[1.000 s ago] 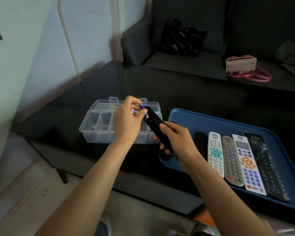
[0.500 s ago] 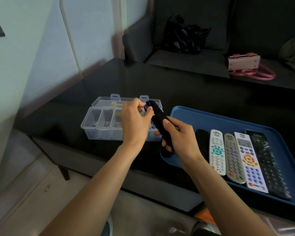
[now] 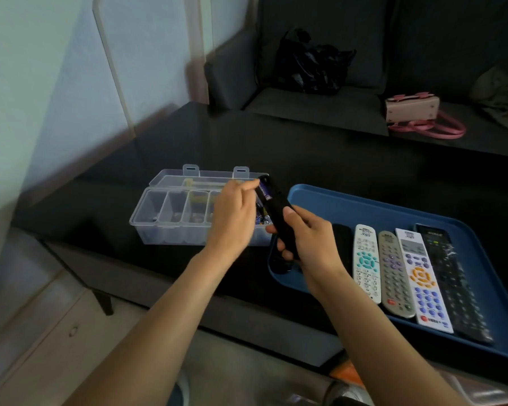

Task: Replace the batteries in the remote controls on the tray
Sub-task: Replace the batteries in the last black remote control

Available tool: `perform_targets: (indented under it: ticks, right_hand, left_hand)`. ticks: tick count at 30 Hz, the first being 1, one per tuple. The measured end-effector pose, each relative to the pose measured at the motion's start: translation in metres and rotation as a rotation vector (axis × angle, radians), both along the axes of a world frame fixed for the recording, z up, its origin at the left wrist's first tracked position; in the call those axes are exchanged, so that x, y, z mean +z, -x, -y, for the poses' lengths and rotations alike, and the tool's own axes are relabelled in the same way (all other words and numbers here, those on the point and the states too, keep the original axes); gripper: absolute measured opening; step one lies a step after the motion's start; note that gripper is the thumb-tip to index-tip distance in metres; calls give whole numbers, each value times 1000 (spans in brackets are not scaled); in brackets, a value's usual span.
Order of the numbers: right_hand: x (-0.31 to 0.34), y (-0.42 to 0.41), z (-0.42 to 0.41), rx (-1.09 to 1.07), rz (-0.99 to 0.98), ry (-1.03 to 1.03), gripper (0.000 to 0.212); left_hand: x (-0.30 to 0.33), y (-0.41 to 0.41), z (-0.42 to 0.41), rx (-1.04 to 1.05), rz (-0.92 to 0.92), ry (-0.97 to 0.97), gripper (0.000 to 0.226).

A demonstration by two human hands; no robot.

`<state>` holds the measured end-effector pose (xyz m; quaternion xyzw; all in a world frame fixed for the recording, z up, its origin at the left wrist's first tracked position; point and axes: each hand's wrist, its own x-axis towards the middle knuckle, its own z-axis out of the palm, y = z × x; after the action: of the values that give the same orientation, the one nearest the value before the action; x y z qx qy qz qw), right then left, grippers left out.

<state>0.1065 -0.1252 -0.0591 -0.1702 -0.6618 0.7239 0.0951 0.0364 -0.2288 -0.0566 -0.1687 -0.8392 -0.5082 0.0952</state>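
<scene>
My right hand grips a black remote tilted up over the left end of the blue tray, back side up. A purple battery lies in its open compartment. My left hand reaches in from the left, and its extended fingertips press on the battery's upper end. In the tray lie a white remote with teal keys, a grey one, a white one with orange keys and a long black one. A small black piece lies beside my right hand.
A clear compartment box with its lid open stands left of the tray on the black table; several batteries show in its right cell. Behind are a dark sofa, a black bag and a pink handbag.
My left hand brought the pinched battery down onto the remote; the battery now lies in the compartment with straightened fingertips pushing on it. My right hand kept hold of the remote.
</scene>
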Motion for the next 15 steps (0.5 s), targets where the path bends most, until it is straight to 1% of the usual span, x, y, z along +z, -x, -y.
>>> perform_targets:
  ticks: [2, 5, 10, 11, 15]
  right_hand:
    - [1, -1, -1, -2, 27, 57, 22]
    - [0, -1, -3, 6, 47, 68, 21]
    - [1, -2, -7, 22, 46, 117, 20]
    - [1, -2, -7, 26, 44, 118, 19]
    - [1, -3, -7, 33, 47, 116, 17]
  left_hand:
    - [1, 3, 3, -73, 65, -154, 40]
    - [0, 3, 4, -137, 103, -222, 41]
    - [1, -1, 2, -116, 181, -510, 30]
    - [2, 0, 2, -110, 192, -537, 27]
    - [5, 0, 4, -118, 178, -524, 16]
